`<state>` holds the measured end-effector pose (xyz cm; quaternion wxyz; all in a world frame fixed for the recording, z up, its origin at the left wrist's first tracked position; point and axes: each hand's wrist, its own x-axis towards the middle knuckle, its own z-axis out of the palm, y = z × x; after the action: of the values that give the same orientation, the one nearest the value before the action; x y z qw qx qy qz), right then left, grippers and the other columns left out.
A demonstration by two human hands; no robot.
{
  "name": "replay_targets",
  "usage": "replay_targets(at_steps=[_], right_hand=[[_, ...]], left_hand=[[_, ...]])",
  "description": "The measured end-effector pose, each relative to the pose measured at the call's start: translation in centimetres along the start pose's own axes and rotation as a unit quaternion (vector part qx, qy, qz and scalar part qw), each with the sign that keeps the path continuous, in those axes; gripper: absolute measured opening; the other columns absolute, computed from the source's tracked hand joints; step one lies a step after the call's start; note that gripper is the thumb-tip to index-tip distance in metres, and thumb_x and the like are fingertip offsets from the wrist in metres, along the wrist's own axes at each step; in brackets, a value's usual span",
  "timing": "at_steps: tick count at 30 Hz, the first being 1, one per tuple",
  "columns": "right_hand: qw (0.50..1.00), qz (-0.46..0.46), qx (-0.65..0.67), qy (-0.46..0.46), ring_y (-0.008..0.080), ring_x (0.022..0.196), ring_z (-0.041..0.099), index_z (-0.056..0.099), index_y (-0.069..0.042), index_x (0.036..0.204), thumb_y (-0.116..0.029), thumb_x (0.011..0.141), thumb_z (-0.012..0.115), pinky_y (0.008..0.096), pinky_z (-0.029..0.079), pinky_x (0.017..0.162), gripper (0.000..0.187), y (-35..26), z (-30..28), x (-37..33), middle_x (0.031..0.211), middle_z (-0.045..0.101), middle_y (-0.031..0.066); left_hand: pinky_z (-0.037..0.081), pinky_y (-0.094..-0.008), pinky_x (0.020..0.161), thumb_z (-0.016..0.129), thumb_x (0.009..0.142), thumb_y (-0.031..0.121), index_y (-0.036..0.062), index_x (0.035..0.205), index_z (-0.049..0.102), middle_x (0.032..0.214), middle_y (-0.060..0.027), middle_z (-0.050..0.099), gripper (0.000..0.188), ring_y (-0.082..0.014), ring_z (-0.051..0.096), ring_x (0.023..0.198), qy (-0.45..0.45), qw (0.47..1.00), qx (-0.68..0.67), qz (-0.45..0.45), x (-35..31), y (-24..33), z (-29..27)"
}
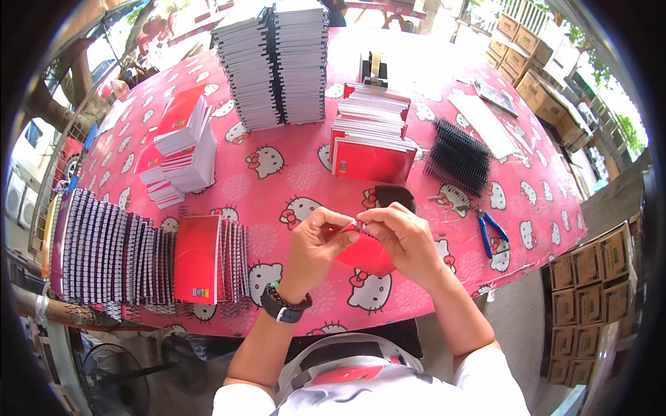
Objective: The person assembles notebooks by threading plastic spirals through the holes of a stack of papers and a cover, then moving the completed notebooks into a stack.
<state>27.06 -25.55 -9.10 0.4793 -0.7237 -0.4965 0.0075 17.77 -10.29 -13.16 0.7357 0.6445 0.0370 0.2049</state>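
Note:
Both hands meet over the middle of the table at the top edge of a red-covered notebook [368, 258]. My left hand [313, 244] pinches that edge between thumb and fingers, a black watch on its wrist. From the other side, my right hand [408, 239] pinches the same edge close to the left fingertips. A small bit of binding wire seems to show between the fingers, too small to make out clearly. Just beyond the right hand lies a dark flat object [395, 197], partly covered. Blue-handled pliers [491, 232] rest to the right.
Black plastic binding coils [458, 158] lie beyond the pliers. Red notebooks [374, 161] stand in a row ahead, near a tape dispenser [374, 68]. Tall notebook stacks [300, 69] rise behind. Leftward are unbound stacks [187, 156] and wire-bound notebooks [104, 249]. Cardboard boxes [590, 298] sit off the right edge.

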Motion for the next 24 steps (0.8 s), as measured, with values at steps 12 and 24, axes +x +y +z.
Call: replay_targets(at_steps=[12,24], right_hand=[[0.994,-0.085,0.056,0.051,0.0245,0.075,0.056,0.063,-0.003,0.097,-0.008,0.076,0.072,0.0333,0.047,0.064,0.023,-1.3,0.4,0.4,0.082,0.059,0.0096],[0.992,-0.126,-0.007,0.008,0.0249,0.066,0.055,0.06,-0.002,0.089,-0.012,0.076,0.073,0.0339,0.045,0.057,0.021,-3.7,0.7,1.1,0.076,0.057,0.009]], left_hand=[[0.05,-0.0223,0.07,0.071,0.077,-0.005,0.0009,0.086,0.064,0.085,-0.0048,0.064,0.013,-0.0095,0.062,0.08,0.031,0.995,0.01,0.09,-0.5,2.3,0.3],[0.052,-0.0236,0.073,0.073,0.077,-0.002,0.0001,0.09,0.063,0.088,-0.007,0.066,0.017,-0.0107,0.063,0.081,0.023,0.996,0.056,0.064,-2.5,5.2,-0.4]])
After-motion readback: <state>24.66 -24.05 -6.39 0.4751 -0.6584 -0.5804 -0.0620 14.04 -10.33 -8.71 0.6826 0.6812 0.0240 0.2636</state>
